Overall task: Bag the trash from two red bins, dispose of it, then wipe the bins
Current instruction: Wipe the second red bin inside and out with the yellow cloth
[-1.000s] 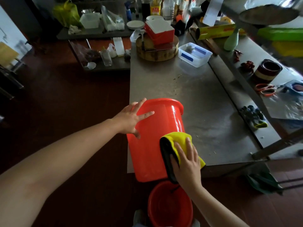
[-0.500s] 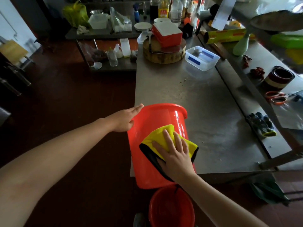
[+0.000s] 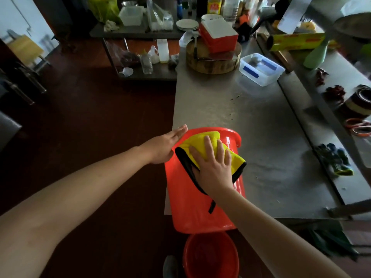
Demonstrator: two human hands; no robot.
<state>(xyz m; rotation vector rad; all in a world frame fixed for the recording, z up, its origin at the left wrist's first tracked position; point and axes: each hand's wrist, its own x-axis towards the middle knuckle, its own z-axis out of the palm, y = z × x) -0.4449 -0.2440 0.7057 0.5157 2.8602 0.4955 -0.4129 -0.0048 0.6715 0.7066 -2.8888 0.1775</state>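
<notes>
Lower red bin (image 3: 210, 257) cut off at bottom edge (bottle labels (image 3: 213, 7) blurred).

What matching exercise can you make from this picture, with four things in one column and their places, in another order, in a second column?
Things:
1. yellow cloth
2. lying red bin
3. upright red bin
4. clear plastic box

Places:
A. on the floor, below the table's near edge
B. pressed under the right hand
C. beside the round wooden block
D. on the steel table, touched by the left hand

Pairs: 1-B, 2-D, 3-A, 4-C.
</notes>
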